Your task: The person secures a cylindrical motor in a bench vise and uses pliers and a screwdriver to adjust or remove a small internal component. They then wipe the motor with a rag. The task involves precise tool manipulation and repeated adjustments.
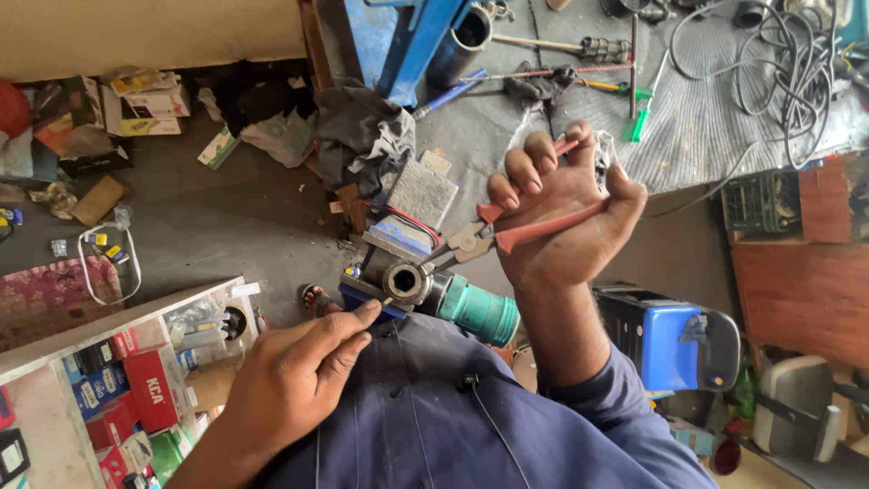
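My right hand (563, 215) grips red-handled pliers (507, 231), whose jaws point left toward the open end of a power tool (425, 288). The tool has a dark metal chuck, a blue housing and a teal cylindrical body, and it rests against my lap in blue clothing. My left hand (299, 376) pinches a small part at the chuck's lower left edge with thumb and forefinger. Red and black wires (412, 220) run over a grey block just above the tool.
On the grey floor lie rags (362, 127), cardboard boxes (145, 100), a blue metal stand (407, 36), screwdrivers and coiled cables (778, 63). A shelf of small red and blue boxes (136, 389) stands lower left. A blue machine (670, 335) sits right of my arm.
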`<state>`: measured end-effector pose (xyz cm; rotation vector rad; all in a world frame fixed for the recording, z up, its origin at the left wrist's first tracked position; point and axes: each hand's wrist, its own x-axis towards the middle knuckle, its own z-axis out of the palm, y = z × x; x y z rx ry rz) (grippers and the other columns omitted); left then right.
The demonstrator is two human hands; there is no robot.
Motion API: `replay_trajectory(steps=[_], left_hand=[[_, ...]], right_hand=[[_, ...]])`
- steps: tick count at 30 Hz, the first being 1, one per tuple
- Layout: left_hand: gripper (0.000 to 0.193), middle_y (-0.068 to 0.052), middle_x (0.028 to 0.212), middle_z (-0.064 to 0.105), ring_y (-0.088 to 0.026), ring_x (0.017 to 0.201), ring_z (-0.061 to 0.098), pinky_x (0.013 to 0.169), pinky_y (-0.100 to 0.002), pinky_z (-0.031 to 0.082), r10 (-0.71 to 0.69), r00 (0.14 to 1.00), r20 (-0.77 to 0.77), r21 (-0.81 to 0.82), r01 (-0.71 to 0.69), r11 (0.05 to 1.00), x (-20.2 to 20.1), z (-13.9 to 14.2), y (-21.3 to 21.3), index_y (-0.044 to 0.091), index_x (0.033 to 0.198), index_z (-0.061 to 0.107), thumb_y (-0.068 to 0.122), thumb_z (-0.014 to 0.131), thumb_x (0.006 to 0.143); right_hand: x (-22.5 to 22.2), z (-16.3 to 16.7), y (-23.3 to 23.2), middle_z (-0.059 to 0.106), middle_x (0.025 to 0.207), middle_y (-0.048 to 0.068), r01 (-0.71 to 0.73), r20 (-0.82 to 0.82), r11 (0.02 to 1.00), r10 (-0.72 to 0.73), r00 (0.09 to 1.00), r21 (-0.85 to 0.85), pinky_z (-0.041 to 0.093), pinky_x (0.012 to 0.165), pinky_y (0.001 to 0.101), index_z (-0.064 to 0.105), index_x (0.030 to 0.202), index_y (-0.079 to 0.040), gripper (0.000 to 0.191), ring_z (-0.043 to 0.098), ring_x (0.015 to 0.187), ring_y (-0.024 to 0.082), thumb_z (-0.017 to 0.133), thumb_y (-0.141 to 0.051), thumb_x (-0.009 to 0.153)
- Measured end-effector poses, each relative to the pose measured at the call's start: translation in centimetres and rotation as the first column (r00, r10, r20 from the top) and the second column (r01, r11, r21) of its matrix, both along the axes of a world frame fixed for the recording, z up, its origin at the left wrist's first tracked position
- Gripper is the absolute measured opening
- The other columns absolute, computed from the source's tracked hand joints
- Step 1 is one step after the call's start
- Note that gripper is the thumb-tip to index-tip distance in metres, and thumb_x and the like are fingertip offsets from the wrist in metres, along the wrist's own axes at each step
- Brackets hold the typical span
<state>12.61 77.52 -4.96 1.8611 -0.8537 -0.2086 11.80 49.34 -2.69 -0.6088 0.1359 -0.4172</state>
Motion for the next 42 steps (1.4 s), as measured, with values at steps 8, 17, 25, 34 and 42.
replay_trajectory(steps=[8, 17, 25, 34, 42], left_hand=[[0.039, 0.001, 0.087, 0.076, -0.016, 0.065, 0.073, 0.056, -0.031, 0.053, -0.188, 0.973, 0.135, 0.19, 0.161, 0.968, 3.7, 0.7, 6.3, 0.024, 0.128, 0.067, 0.023, 0.074, 0.09], [0.025, 0.001, 0.067, 0.054, -0.008, 0.055, 0.042, 0.053, -0.028, 0.034, -0.405, 0.792, -0.458, -0.651, 0.012, 0.759, 4.6, 2.7, 8.2, 0.011, 0.125, 0.067, 0.028, 0.067, 0.107], [0.025, 0.001, 0.071, 0.055, -0.013, 0.059, 0.048, 0.057, -0.031, 0.036, -0.001, 0.858, 0.514, -0.157, 0.096, 0.983, 4.5, 2.2, 3.1, 0.016, 0.126, 0.064, 0.021, 0.07, 0.103], [0.065, 0.004, 0.079, 0.059, -0.016, 0.063, 0.058, 0.061, -0.035, 0.049, -0.068, 0.703, 0.708, -0.104, 0.199, 0.974, 5.0, 5.6, 4.1, 0.033, 0.15, 0.049, 0.01, 0.071, 0.092], [0.043, 0.002, 0.072, 0.05, -0.019, 0.06, 0.05, 0.055, -0.034, 0.043, -0.075, 0.909, 0.411, -0.106, 0.13, 0.986, 5.1, 1.5, 3.5, 0.017, 0.134, 0.06, 0.012, 0.076, 0.094]], right_hand=[[-0.1, 0.0, 0.3, 0.041, 0.097, 0.003, 0.001, 0.004, 1.0, -0.001, 1.0, -0.01, 0.044, 0.07, 0.0343, 0.048, 0.116, -0.015, 0.039, 0.042, 0.08, 0.015, 0.05, -0.05, 0.099], [-1.0, -1.4, 0.0, 0.043, 0.096, 0.003, 0.038, 0.016, 0.998, -0.038, 0.999, 0.042, 0.039, 0.071, 0.0295, 0.048, 0.118, -0.014, 0.042, 0.042, 0.079, 0.014, 0.05, -0.053, 0.101], [-2.8, -1.9, 0.0, 0.052, 0.111, 0.008, 0.101, -0.013, 0.994, -0.101, 0.995, -0.032, 0.043, 0.092, 0.0434, 0.046, 0.132, -0.016, 0.051, 0.053, 0.098, 0.022, 0.056, -0.046, 0.093], [-3.8, -0.7, 0.0, 0.057, 0.146, 0.014, 0.013, 0.074, 0.997, -0.018, 0.997, 0.072, 0.033, 0.126, 0.0613, 0.049, 0.146, -0.01, 0.069, 0.053, 0.138, 0.031, 0.059, -0.052, 0.091], [-4.1, -1.6, 0.1, 0.061, 0.137, 0.011, 0.026, 0.067, 0.999, -0.028, 0.997, 0.044, 0.039, 0.117, 0.0533, 0.05, 0.143, -0.009, 0.061, 0.057, 0.126, 0.027, 0.055, -0.046, 0.096]])
